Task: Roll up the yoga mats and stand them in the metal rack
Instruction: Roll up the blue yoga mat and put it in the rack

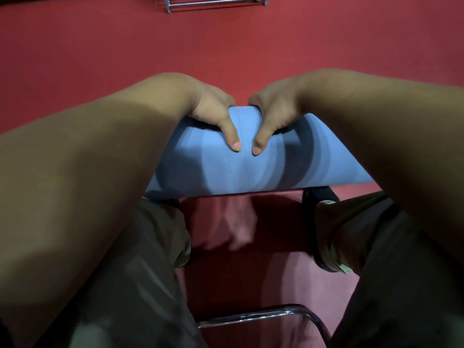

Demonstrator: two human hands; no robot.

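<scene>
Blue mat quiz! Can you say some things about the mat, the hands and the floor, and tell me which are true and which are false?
1. The left hand and the right hand both grip the blue foam yoga mat. True.
2. The smooth floor is green. False: it is red.
3. The silver metal rack shows at the top edge of the view, beyond the mat. True.
4. The mat already stands in the rack. False: the hands hold it, apart from the rack.

Bare forearms [100, 159] fill the frame's left and right sides. Loose olive-brown trousers [140, 285] cover both legs in the lower half, with paler hems at the ankles. Dark footwear [317, 197] shows centre right.
</scene>
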